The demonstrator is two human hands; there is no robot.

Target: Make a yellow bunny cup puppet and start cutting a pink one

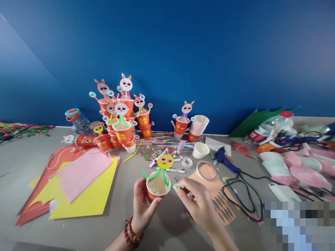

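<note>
My left hand is wrapped round a red paper cup with a white rim, held above the grey table. A yellow rabbit face cut from paper rises over the cup on green pipe cleaners. One green end sticks out past the rim on the left. On the right, my right hand pinches the tip of the green pipe cleaner that comes out of the cup's side. Part of the cup's front is hidden by my left fingers and thumb.
Finished rabbit cups stand stacked at the back left. Yellow, pink and red sheets lie on the left. A blue glue gun with a black cord, a tape ring and cut orange paper are on the right. Plain cups stand behind.
</note>
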